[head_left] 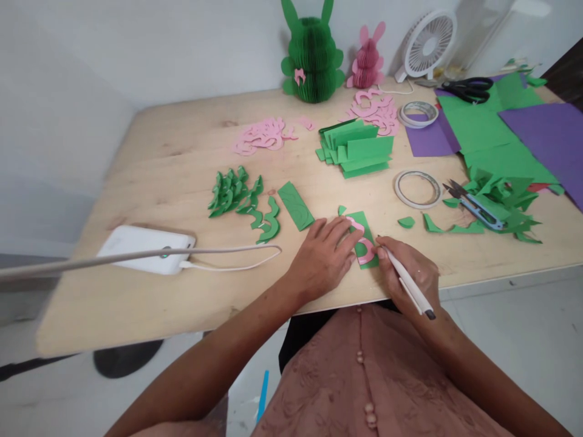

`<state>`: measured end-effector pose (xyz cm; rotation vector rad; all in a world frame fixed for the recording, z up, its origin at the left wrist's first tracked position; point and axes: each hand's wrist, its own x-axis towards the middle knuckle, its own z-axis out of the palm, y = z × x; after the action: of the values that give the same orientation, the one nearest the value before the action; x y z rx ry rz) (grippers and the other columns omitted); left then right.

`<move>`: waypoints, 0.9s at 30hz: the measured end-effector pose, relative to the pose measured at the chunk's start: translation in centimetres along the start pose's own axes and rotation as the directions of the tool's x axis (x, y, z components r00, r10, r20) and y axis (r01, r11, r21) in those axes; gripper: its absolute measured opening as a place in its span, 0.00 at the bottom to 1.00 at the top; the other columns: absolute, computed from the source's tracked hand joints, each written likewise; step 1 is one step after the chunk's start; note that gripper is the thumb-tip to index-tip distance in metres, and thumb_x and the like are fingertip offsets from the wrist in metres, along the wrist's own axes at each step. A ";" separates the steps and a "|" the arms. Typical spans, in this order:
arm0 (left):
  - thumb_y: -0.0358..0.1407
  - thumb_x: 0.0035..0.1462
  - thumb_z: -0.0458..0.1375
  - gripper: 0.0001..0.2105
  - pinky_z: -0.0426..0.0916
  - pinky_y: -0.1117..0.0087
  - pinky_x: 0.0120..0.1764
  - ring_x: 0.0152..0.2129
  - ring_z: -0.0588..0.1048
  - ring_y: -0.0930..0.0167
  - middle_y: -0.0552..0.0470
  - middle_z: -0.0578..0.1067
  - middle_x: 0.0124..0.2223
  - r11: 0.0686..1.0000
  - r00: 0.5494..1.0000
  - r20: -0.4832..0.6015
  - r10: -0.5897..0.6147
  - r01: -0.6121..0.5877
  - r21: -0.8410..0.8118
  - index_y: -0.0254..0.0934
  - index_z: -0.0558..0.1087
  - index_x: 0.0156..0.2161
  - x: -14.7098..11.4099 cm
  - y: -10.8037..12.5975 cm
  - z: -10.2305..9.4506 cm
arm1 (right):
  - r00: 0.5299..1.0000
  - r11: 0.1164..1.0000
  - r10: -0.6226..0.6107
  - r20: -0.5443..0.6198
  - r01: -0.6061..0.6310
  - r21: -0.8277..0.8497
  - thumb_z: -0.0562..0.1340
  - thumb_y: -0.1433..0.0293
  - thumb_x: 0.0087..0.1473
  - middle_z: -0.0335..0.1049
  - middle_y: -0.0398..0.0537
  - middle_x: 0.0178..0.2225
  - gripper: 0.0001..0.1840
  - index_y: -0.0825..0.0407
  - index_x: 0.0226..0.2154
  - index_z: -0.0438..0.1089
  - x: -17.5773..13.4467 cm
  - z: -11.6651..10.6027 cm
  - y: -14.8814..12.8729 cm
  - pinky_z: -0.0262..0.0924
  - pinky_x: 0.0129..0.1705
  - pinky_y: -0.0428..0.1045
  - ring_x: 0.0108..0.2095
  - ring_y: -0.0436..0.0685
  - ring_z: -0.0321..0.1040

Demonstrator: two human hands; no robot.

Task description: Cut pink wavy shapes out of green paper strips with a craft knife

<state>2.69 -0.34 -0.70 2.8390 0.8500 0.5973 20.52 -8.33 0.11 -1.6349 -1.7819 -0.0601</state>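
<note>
My right hand point(407, 273) is closed around a white pen point(412, 285), its tip at the right edge of a curved pink paper cutout point(365, 250). The cutout lies on a green paper strip point(370, 222) near the table's front edge. Over the left side of both rests my left hand point(325, 256), palm down, fingers stretched out and pressing on the paper; it covers part of the cutout. Left of that hand lies another green strip point(296, 206) with curved lines drawn on it. Beyond it are curled green cutouts point(237, 191).
Green strips point(357, 149) are stacked behind my hands. Tape rolls point(418, 189), thread snips point(476, 206) and green scraps lie right. Pink cutouts point(264, 136), paper rabbits point(314, 60), black scissors point(469, 90) and a fan point(430, 42) stand farther back. A white power bank point(146, 249) with cable is left.
</note>
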 end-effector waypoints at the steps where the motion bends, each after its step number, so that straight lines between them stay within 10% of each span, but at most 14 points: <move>1: 0.34 0.66 0.50 0.17 0.59 0.54 0.58 0.57 0.66 0.58 0.38 0.69 0.58 1.000 1.000 -0.001 -0.004 0.004 -0.002 0.31 0.67 0.57 0.0 0.0 0.0 | 1.000 1.000 -0.003 -0.001 0.003 0.004 0.59 0.71 0.61 0.79 0.51 0.35 0.09 0.52 0.42 0.75 0.0 0.0 0.0 0.68 0.35 0.48 0.34 0.56 0.76; 27: 0.40 0.64 0.53 0.15 0.58 0.51 0.58 0.59 0.64 0.56 0.38 0.66 0.59 1.000 0.998 0.061 0.016 -0.014 -0.024 0.38 0.69 0.52 -0.1 0.1 -0.4 | 0.994 0.996 -0.087 -0.069 0.086 -0.019 0.59 0.73 0.61 0.79 0.54 0.35 0.08 0.57 0.41 0.73 0.1 0.2 0.2 0.67 0.35 0.46 0.33 0.56 0.77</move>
<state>2.52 -0.47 -0.38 2.8287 0.8067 0.5158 20.56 -8.09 -0.09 -1.5475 -1.8029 -0.1697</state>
